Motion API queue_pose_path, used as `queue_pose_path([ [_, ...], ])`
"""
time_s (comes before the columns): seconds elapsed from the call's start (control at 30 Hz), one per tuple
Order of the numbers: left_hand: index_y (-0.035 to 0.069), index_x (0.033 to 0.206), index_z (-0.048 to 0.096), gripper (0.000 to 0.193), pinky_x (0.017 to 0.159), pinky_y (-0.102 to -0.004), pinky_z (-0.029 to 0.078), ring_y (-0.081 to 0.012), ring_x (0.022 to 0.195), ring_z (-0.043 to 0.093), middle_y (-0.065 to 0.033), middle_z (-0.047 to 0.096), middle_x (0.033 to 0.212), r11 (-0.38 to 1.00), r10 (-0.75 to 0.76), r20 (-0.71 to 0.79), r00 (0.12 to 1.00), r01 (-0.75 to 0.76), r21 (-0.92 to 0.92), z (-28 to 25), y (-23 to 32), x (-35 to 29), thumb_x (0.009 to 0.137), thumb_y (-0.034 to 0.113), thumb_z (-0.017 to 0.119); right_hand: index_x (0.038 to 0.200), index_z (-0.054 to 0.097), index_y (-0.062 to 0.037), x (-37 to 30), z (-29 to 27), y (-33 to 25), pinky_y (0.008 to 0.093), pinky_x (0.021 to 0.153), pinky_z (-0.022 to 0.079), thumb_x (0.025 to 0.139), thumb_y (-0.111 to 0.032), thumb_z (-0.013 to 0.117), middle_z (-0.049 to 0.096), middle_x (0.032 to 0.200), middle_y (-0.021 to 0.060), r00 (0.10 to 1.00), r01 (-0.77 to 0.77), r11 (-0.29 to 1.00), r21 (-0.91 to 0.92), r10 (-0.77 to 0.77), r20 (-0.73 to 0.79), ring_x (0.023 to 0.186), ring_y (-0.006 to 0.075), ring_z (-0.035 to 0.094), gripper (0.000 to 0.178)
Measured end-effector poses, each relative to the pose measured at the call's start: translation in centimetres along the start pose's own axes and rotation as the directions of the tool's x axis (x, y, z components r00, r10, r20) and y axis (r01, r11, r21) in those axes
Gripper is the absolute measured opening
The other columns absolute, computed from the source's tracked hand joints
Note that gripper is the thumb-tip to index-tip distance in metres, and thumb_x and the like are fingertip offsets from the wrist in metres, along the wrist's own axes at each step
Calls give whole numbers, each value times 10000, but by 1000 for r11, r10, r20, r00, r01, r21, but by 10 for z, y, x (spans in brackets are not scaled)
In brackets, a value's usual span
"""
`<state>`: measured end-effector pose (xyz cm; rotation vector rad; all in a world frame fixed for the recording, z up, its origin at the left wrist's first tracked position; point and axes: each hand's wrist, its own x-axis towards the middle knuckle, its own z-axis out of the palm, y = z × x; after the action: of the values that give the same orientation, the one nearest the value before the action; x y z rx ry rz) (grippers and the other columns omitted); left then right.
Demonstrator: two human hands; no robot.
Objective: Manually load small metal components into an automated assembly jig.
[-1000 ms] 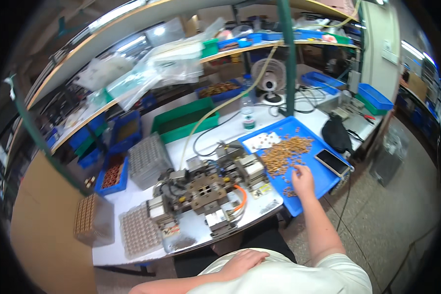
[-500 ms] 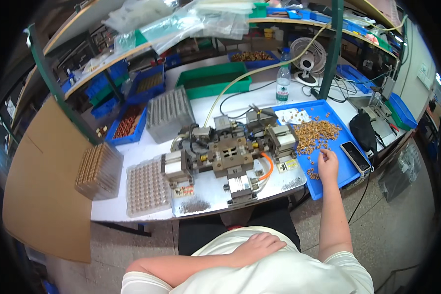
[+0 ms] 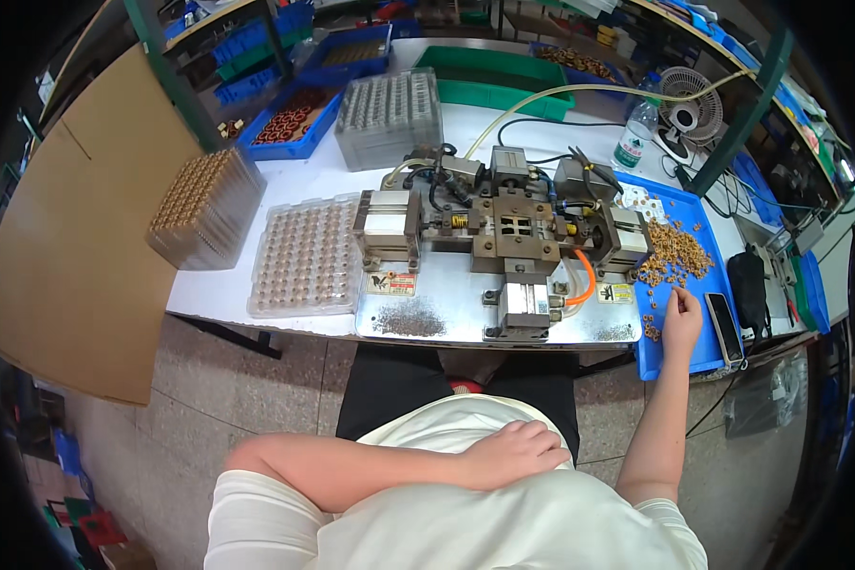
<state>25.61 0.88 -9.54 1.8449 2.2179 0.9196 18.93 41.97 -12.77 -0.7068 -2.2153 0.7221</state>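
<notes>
My right hand (image 3: 681, 321) is over the near part of a blue tray (image 3: 705, 355), its fingers pinched together. Whatever is between the fingertips, if anything, is too small to make out. Just beyond them lies a heap of small brass-coloured ring-like parts (image 3: 676, 253), and a few loose ones lie to the left of the hand. My left hand (image 3: 515, 454) lies flat across my belly on the pale shirt, fingers stretched out and holding nothing. Between the tray and the left side of the table stands a metal fixture machine (image 3: 515, 228) with blocks on its sides.
A clear pitted tray (image 3: 306, 255) lies left of the machine, beside a stack of trays with brass-coloured parts (image 3: 202, 211). Behind are a grey tray stack (image 3: 388, 123), a green bin (image 3: 489, 93) and a bottle (image 3: 636, 138). A phone (image 3: 724, 326) lies in the blue tray.
The view has shifted, so the table sits higher and further right in the picture. My right hand stays pinched near the brass-coloured parts; my left hand still rests on my belly.
</notes>
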Motion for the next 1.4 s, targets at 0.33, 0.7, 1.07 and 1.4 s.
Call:
queue_pose_path([
  [0.33, 153, 1306, 500, 375, 992, -367, 392, -221, 1139, 478, -39, 505, 1218, 993, -65, 147, 987, 78, -86, -7, -13, 3, 938, 213, 543, 1054, 726, 14, -8, -6, -23, 272, 713, 491, 942, -107, 637, 679, 924, 77, 1000, 1, 999, -36, -1, -7, 747, 159, 570, 187],
  [0.7, 117, 1269, 524, 335, 970, -383, 400, -241, 1100, 467, -56, 510, 1190, 975, -39, 117, 992, 63, -214, -16, -33, 12, 954, 232, 526, 1027, 722, 21, -9, -8, -40, 261, 683, 489, 937, -97, 651, 665, 892, 65, 997, -76, 996, -38, 77, 31, 710, 140, 558, 165],
  [1.07, 149, 1305, 591, 358, 1026, -358, 384, -224, 1182, 513, -31, 565, 1256, 975, -127, 166, 978, 154, -161, -47, -38, 2, 967, 267, 596, 979, 729, 28, -11, -7, -38, 261, 654, 488, 915, -70, 664, 658, 875, 71, 995, -95, 994, 53, 94, 19, 691, 139, 555, 134],
  [1.4, 89, 1294, 612, 365, 1030, -336, 382, -194, 1164, 545, -41, 583, 1282, 997, 76, 26, 997, -76, -16, -52, -40, -9, 973, 258, 649, 978, 739, 13, -12, -5, -38, 243, 614, 441, 921, -82, 663, 628, 838, 35, 996, -89, 991, 98, 90, -2, 660, 109, 498, 134],
])
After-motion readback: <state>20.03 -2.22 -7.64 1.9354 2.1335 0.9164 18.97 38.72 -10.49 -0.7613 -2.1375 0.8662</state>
